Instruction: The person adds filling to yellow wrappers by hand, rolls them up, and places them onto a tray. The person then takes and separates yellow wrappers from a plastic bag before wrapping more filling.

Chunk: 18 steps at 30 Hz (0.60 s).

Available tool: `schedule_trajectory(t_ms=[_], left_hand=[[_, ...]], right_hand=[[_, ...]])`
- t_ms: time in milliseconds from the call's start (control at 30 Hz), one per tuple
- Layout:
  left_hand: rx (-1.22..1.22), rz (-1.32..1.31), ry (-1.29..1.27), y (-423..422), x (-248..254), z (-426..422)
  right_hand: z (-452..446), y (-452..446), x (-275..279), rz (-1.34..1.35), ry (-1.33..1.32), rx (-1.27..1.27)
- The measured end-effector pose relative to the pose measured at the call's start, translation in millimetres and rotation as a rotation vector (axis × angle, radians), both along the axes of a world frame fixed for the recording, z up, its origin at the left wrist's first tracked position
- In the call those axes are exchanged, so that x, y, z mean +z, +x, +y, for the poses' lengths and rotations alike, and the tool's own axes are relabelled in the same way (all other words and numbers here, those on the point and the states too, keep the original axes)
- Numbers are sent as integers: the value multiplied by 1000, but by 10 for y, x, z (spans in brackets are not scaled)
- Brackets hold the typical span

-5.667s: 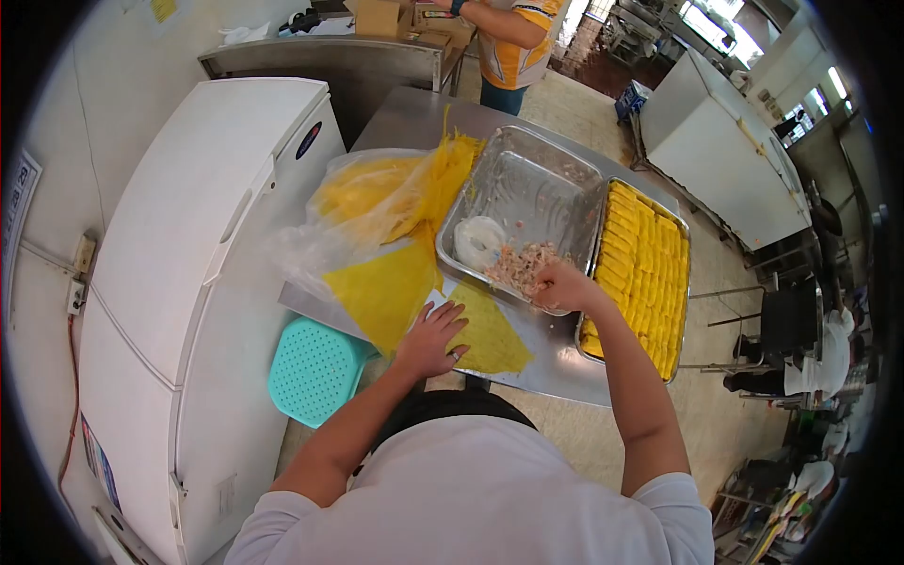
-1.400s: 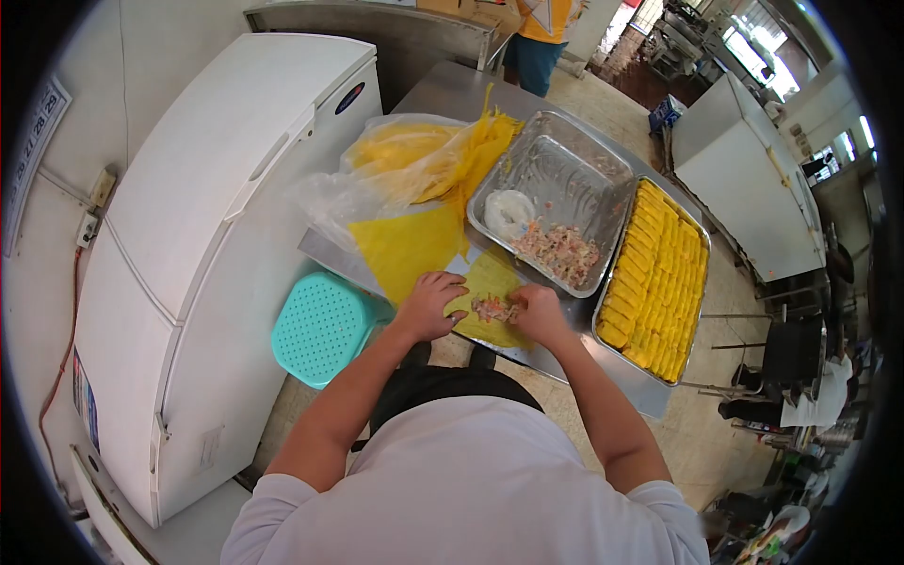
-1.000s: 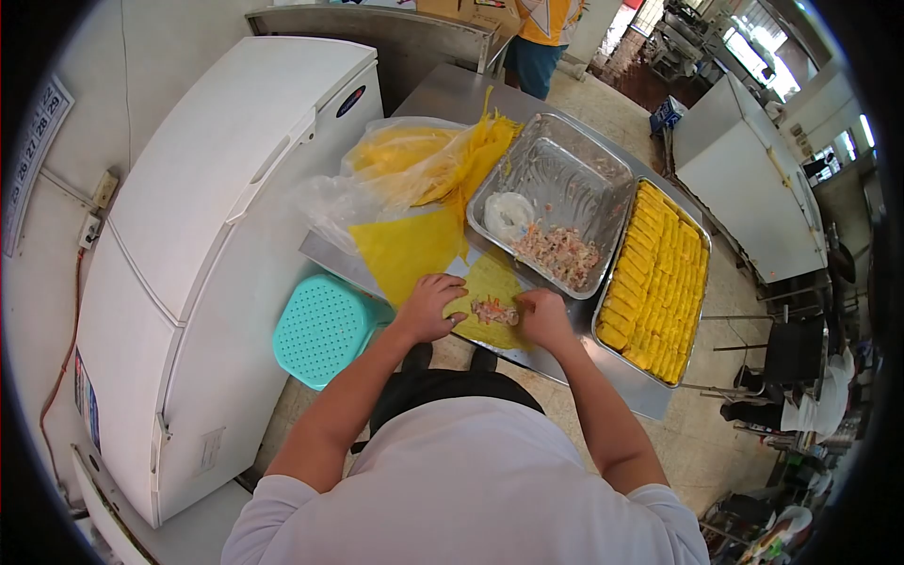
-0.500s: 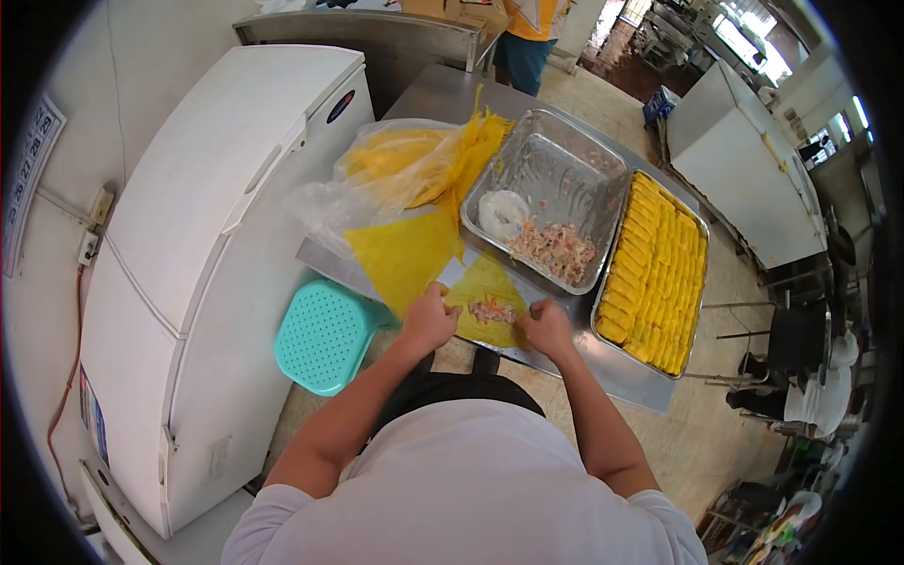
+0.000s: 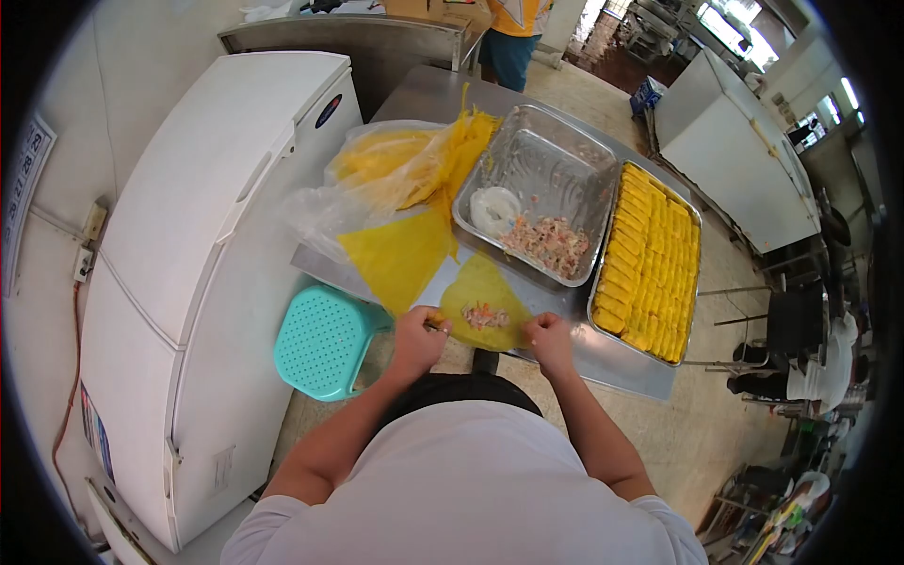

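A yellow spring roll wrapper (image 5: 474, 281) lies at the near edge of the metal table, with a strip of pinkish chopped filling (image 5: 486, 316) across it. My left hand (image 5: 419, 339) is closed on the wrapper's left corner. At the opposite corner, the fingers of my right hand (image 5: 549, 341) pinch the edge. Another yellow wrapper sheet (image 5: 400, 256) lies flat to the left. Beyond the hands stands a deep metal tray (image 5: 595, 202) holding more filling mixture (image 5: 549, 247) and a round white container (image 5: 495, 211). Rows of yellow rolls (image 5: 650, 264) fill a second tray on the right.
A plastic bag (image 5: 311, 212) with more yellow wrappers sits at the table's left. A turquoise stool (image 5: 325, 341) stands below it, beside a white chest freezer (image 5: 217, 226). A person in blue shorts (image 5: 509, 58) stands behind the table.
Both hands have come slightly nearer my body and a little farther apart, holding the wrapper's corners. The view has shifted slightly.
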<state>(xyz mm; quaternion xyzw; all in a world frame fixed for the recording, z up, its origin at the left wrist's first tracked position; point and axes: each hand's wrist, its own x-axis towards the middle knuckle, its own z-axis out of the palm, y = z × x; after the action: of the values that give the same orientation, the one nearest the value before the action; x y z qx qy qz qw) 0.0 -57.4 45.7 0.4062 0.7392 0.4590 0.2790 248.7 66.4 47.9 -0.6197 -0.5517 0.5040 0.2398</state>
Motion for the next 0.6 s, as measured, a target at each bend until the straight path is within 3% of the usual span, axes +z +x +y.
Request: schedule_trajectory(t_ms=[67,267,367,467,600], left_hand=[[-52,201,248,67,-238,51],[-372,295,261,349,-25,344],[-585,515,160,402,-229,410],[-566,638,228,368,-113,379],[-628,438,157,319,-69,345]], right_hand=[[-67,-75,72,-29,23,-6],[-191,-213,-44,-39,164,24],[-249,-274,71,-39,209,74],[-274,-302,150,-121,269,141],[-262,-385,131,-122,534,242]])
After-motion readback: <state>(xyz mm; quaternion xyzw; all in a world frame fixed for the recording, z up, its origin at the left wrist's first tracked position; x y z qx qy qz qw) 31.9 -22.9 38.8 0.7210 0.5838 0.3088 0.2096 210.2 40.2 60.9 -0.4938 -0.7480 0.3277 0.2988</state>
